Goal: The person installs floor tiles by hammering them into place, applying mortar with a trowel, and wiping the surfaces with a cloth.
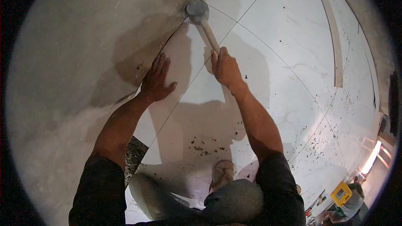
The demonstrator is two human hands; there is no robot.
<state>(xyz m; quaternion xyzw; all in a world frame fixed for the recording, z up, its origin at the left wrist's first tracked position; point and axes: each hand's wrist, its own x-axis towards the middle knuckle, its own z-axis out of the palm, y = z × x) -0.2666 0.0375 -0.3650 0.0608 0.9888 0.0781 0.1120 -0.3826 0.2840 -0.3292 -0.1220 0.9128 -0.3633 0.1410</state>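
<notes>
White tile floor (293,92), mallet (197,11) in the right hand (227,69)

Pale tiles with thin dark joints spread from twelve o'clock round to five. A grey wall (71,58) fills the side from eight to eleven o'clock, meeting the tiles along a dark, uneven gap. Bare forearms (257,119) in dark sleeves (100,180) reach up from seven and five o'clock, casting broad shadows. Between them, at six o'clock, are bent knees in grey trousers (234,203). Far off at four o'clock is a co-worker (356,201), too small to make out well. One long beige strip (335,46) lies on the tiles at two o'clock.

The mallet points to twelve o'clock, its round grey head at the tile edge just beside the wall; whether it touches the tile cannot be told. At one o'clock, the right hand is wrapped round the pale handle. At ten o'clock, the left hand (155,81) is spread palm down by the wall, fingers stretched, thumb out to the side.

A tan shoe (223,173) shows near six o'clock, a yellow object (336,193) beside the co-worker, and dark crumbs (204,147) dot the tiles at six.
</notes>
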